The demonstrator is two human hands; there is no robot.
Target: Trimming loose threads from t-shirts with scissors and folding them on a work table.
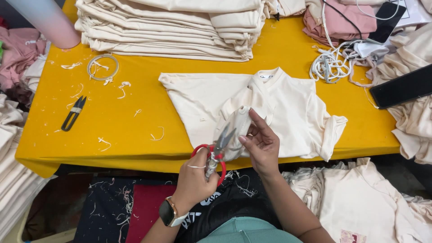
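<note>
A cream garment (292, 108) lies flat on the yellow table (135, 130), collar toward the far side. My right hand (261, 144) pinches a lifted fold of the garment (236, 123) near the table's front edge. My left hand (193, 180), with a watch on its wrist, grips red-handled scissors (219, 146). Their blades are open and point up at the held fold, touching or nearly touching it.
A tall stack of folded cream garments (171, 27) sits at the back. Black thread snips (73, 113) and a thin ring (102, 66) lie at the left among thread scraps. White cords (330, 65), a black phone (402, 86) and loose clothes (360, 198) crowd the right.
</note>
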